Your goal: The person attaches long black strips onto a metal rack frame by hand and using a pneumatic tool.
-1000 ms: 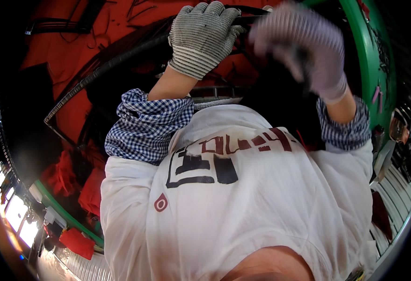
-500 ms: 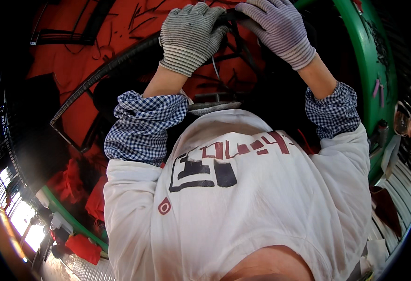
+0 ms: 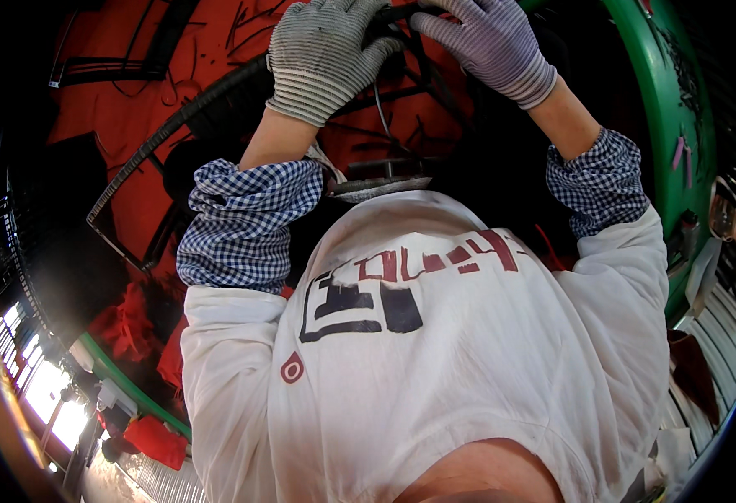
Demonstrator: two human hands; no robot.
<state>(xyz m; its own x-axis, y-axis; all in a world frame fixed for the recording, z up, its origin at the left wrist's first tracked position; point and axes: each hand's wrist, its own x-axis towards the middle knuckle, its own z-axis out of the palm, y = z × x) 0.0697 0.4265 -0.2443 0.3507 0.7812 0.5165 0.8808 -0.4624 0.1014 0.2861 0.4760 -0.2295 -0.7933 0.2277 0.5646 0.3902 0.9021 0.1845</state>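
A black curved frame [image 3: 146, 149], wrapped with dark strip like a woven chair frame, runs from the lower left up to both my hands. My left hand [image 3: 322, 63], in a grey striped knit glove, is closed over the frame near the upper edge of the view. Close by on the right, my right hand [image 3: 493, 52], in a striped glove with a purplish tint, grips the same dark rail with its fingers curled over it. Fingertips of both hands are partly cut off or hidden. Between them a pale thin strip [image 3: 382, 109] hangs down.
Beneath the frame lies a red surface [image 3: 91, 109] strewn with dark strip scraps. Another black frame piece [image 3: 108, 69] rests at upper left. A green curved rim [image 3: 653, 75] borders the right side. Red cloth [image 3: 157, 442] and a bright window [image 3: 54, 402] show at lower left.
My left hand has shifted a little left and up along the frame. My right hand has moved slightly up and left, still on the rail.
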